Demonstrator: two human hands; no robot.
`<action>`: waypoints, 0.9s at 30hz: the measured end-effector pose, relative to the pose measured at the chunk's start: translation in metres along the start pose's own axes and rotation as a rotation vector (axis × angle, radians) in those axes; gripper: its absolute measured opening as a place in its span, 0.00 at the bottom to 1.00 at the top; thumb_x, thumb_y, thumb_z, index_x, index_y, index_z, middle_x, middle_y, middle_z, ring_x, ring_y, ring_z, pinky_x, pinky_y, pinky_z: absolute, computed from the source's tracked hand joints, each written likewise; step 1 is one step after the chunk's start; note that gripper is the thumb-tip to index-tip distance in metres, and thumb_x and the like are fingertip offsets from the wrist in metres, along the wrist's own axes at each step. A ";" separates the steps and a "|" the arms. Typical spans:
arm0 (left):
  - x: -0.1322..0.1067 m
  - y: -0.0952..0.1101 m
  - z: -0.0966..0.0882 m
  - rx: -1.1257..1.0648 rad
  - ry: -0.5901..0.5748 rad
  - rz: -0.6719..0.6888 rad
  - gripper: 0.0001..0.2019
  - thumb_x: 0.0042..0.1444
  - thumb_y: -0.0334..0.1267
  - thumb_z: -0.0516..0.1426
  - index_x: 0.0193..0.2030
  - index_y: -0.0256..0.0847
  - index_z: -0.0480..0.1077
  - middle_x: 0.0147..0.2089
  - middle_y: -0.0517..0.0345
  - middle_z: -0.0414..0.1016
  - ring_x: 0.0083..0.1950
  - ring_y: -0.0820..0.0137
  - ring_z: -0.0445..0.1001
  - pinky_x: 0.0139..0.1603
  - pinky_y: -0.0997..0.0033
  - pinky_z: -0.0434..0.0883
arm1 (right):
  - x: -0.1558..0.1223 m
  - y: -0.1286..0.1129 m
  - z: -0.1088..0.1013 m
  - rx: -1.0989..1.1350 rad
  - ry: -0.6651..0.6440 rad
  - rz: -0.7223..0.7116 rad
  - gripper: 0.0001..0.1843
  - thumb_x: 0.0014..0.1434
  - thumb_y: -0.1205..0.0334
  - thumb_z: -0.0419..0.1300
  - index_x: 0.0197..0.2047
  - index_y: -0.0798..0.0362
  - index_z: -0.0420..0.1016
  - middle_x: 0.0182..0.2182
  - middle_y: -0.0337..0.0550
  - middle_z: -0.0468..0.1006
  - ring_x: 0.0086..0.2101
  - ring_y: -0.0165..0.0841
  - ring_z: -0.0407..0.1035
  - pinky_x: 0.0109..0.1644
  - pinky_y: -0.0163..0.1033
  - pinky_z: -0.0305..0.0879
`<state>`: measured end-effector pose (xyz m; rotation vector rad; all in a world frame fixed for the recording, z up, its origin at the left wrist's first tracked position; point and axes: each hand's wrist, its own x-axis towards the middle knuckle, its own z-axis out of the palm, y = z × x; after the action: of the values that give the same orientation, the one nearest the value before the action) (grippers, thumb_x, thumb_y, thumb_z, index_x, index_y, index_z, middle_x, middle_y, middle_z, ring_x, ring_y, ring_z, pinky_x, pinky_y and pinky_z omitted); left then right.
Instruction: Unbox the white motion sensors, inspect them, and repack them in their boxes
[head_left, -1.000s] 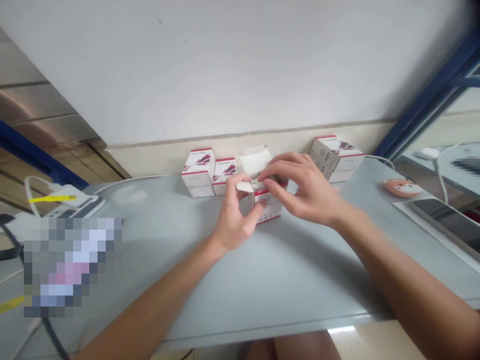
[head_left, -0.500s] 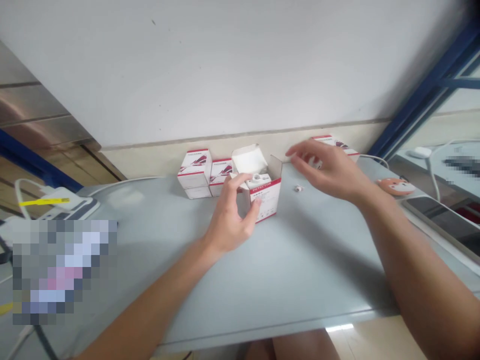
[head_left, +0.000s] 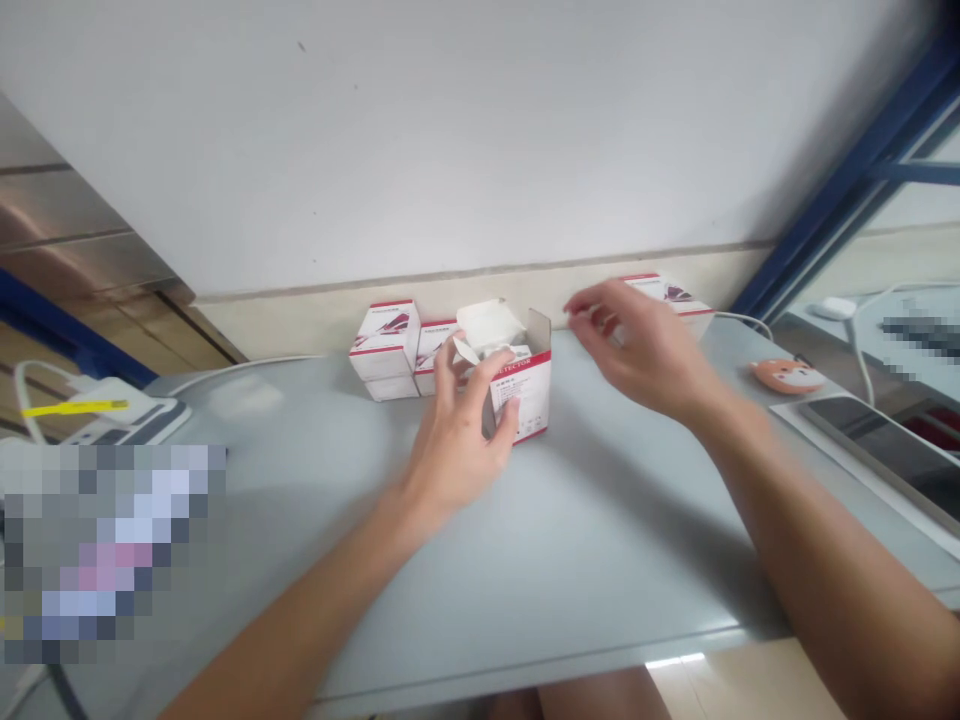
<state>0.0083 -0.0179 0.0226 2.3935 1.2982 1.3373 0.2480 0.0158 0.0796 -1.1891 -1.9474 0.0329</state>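
Observation:
A small white and red cardboard box [head_left: 525,392], printed "DETECTOR", stands on the table with its top flaps up. White contents [head_left: 495,352] show partly inside it. My left hand [head_left: 465,420] grips the box's near left corner, thumb on the front and fingers over the top edge. To the right of the box, my right hand [head_left: 637,345] hovers above the table, apart from the box. Its thumb and fingertips are drawn together in a pinch; what lies between them is too small and blurred to make out.
Closed boxes [head_left: 386,335] of the same print stand behind on the left, and another box [head_left: 679,292] sits behind my right hand. An orange and white animal-shaped item [head_left: 787,376] and a dark-screened device [head_left: 862,425] lie right. A white power strip [head_left: 135,410] with cables is left.
The small white piece on the table right of the box no longer shows there. My right hand has drawn its fingertips together. My left hand's fingers have shifted on the box's top edge.

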 end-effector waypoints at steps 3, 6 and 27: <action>-0.001 0.002 0.000 -0.023 -0.008 -0.003 0.24 0.67 0.35 0.60 0.68 0.53 0.64 0.76 0.43 0.50 0.68 0.50 0.71 0.62 0.41 0.79 | -0.003 -0.031 -0.003 0.067 0.202 -0.112 0.14 0.75 0.56 0.54 0.56 0.43 0.78 0.45 0.47 0.83 0.42 0.42 0.77 0.48 0.50 0.75; -0.002 0.004 0.001 -0.047 -0.037 0.057 0.26 0.66 0.31 0.59 0.68 0.54 0.63 0.78 0.42 0.48 0.63 0.52 0.74 0.58 0.43 0.81 | -0.010 -0.045 0.008 0.033 0.173 -0.219 0.11 0.74 0.58 0.57 0.52 0.42 0.80 0.41 0.45 0.84 0.42 0.43 0.76 0.49 0.52 0.72; 0.000 0.010 -0.002 0.333 0.163 0.340 0.28 0.60 0.29 0.62 0.67 0.43 0.66 0.76 0.39 0.60 0.77 0.43 0.61 0.74 0.38 0.65 | -0.007 -0.034 0.019 0.117 0.037 -0.028 0.13 0.68 0.58 0.65 0.33 0.47 0.69 0.33 0.42 0.79 0.41 0.43 0.69 0.46 0.48 0.65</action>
<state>0.0128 -0.0246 0.0285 2.8919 1.2824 1.5341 0.2123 -0.0012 0.0774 -1.0786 -1.9026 0.1086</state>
